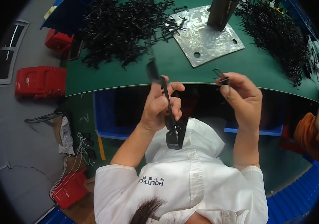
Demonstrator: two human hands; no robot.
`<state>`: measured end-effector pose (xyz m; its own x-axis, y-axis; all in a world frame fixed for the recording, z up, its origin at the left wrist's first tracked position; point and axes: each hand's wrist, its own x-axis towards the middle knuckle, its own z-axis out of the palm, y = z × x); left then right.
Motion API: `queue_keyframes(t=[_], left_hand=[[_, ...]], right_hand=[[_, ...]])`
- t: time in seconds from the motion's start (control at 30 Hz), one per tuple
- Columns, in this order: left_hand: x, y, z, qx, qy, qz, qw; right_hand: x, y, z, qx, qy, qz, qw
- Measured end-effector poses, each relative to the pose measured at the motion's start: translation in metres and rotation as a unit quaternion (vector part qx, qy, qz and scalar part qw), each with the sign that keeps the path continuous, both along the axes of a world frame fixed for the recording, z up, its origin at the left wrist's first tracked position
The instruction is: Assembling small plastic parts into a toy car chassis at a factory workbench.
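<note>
Left hand (157,106) grasps black strip (169,106); right hand (246,98) pinches small dark piece (223,80), unjoined; heap (120,31) on bench (107,78) apparently awaits.

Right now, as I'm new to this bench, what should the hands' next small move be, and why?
I'd probably bring the right hand and its small piece closer to the black strip in the left hand: each hand already holds a part, and an open gap separates the two. How they might fit is too small to tell.
</note>
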<state>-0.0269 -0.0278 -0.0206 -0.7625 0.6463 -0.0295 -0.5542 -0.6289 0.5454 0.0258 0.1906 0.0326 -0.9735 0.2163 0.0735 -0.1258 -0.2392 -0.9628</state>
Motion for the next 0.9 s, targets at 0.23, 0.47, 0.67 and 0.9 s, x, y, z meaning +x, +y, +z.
queue_keyframes(t=[0.23, 0.47, 0.67, 0.9], left_hand=[[0.004, -0.003, 0.02, 0.027, 0.048, 0.029, 0.998], [0.004, -0.009, 0.012, -0.016, 0.004, 0.014, 1.0], [0.002, -0.007, 0.013, -0.032, -0.063, -0.054, 0.996], [0.001, -0.002, 0.005, -0.041, -0.078, -0.126, 0.988]], right_hand=[[-0.012, -0.047, -0.002, 0.124, 0.084, -0.007, 0.989], [-0.021, -0.051, -0.006, 0.299, 0.25, -0.071, 0.918], [-0.021, -0.039, -0.021, 0.358, 0.262, -0.092, 0.891], [-0.026, -0.005, -0.023, 0.473, 0.308, -0.018, 0.825]])
